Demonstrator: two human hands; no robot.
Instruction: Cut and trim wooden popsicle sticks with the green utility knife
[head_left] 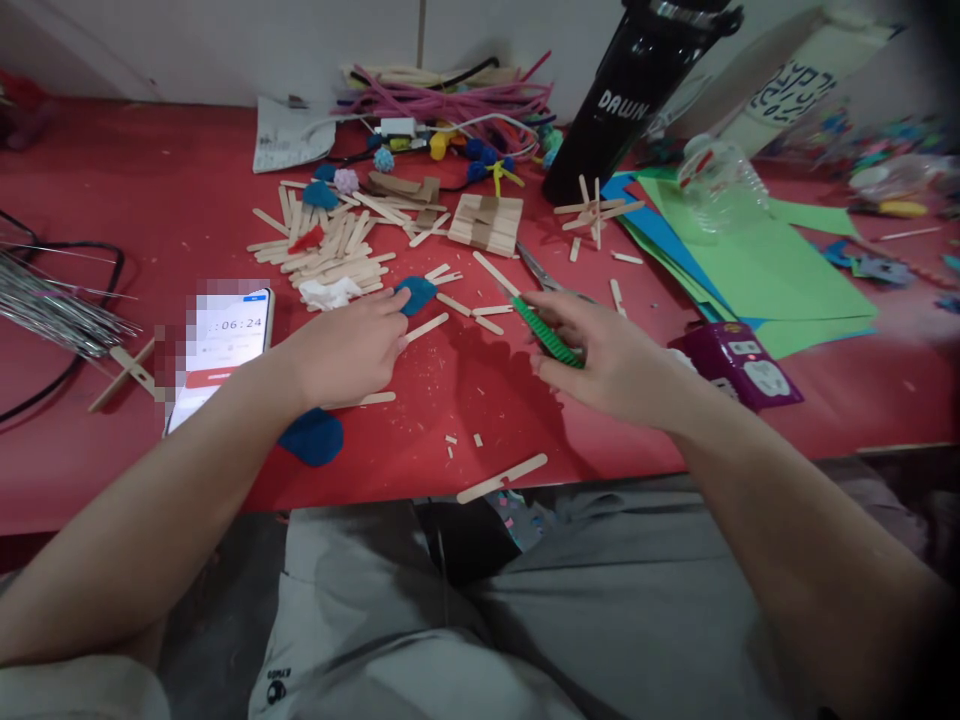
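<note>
My right hand is closed around a green utility knife, its narrow tip pointing up and left over the red table. My left hand lies low with fingers stretched forward, their tips at a dark blue felt piece. A wooden craft stick comes out from beside my left thumb; whether the thumb presses on it is hidden. Just beyond the knife are scissors, partly covered by my right hand. Under my left forearm shows another blue felt piece. A notched craft stick rests at the table's front edge.
Loose craft sticks are heaped behind my left hand, near a lit phone. A black bottle stands at the back. Green paper sheets and a purple power adapter lie right. Metal wires are far left.
</note>
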